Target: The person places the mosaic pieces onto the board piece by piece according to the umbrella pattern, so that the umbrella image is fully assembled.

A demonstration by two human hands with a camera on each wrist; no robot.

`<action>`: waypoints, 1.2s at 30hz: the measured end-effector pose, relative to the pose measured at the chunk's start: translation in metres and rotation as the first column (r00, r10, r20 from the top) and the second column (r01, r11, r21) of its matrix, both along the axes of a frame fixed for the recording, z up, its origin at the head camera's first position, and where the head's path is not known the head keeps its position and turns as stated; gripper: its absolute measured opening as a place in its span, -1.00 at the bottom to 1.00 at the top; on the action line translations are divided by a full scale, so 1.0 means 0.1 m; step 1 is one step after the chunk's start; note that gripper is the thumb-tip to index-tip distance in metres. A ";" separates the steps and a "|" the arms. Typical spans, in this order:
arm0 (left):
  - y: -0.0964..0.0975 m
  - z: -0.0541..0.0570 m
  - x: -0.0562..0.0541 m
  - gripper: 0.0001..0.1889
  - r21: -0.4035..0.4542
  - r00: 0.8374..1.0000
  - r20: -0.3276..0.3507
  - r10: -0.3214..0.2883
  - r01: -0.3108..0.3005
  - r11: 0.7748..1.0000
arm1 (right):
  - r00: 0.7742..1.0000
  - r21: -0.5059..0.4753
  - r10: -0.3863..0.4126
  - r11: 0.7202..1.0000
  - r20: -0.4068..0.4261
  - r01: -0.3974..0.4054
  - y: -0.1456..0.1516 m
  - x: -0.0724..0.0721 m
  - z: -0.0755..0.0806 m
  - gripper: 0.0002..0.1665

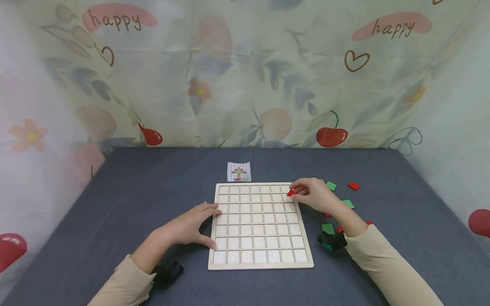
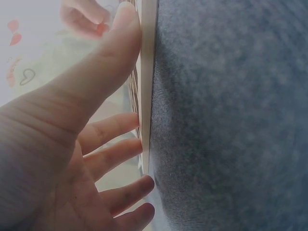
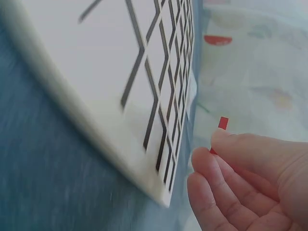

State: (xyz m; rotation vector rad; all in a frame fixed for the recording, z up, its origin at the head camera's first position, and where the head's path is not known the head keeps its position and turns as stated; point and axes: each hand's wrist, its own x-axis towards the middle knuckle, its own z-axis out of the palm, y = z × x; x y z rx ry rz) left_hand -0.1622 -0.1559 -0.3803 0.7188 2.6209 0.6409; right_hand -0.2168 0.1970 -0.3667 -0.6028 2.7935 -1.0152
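A pale wooden grid board (image 1: pixel 261 265) with white square cells lies on the dark cloth. My left hand (image 1: pixel 195 225) rests along its left edge, thumb and fingertips at the frame; in the left wrist view the fingers (image 2: pixel 115 159) are spread beside the wooden rim. Over the board's far right corner, my right hand (image 1: pixel 311 193) pinches a small red tile (image 1: pixel 290 193) between thumb and fingers. The right wrist view shows the red tile (image 3: pixel 223 123) poking out past the thumb tip, with the other fingers curled below.
Right of the board lie loose green tiles (image 1: pixel 347 204) and red tiles (image 1: pixel 354 186), some partly covered by the right forearm. A small card (image 1: pixel 239 172) with a coloured grid pattern lies behind the board. A patterned curtain (image 1: pixel 245 85) hangs beyond the table.
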 end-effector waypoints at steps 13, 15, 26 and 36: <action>0.00 0.02 0.01 -0.11 0.002 1.000 -0.006 -0.012 0.012 1.000 | 0.994 -0.016 0.107 0.994 0.024 -0.106 -0.41 -0.08 -0.08 -0.68; 0.00 0.01 0.01 -0.11 0.002 1.000 -0.004 -0.011 0.011 1.000 | 0.993 -0.015 0.112 0.994 0.033 -0.111 -0.48 -0.09 -0.08 -0.68; 0.00 0.00 -0.01 -0.10 -0.001 1.000 0.014 0.004 -0.004 1.000 | 0.990 0.017 0.074 0.997 0.123 -0.077 -0.82 -0.17 -0.12 -0.74; 0.01 0.00 0.00 -0.10 -0.007 1.000 0.017 0.009 -0.009 1.000 | 0.991 0.080 0.058 0.994 0.119 -0.068 -0.90 -0.17 -0.10 -0.76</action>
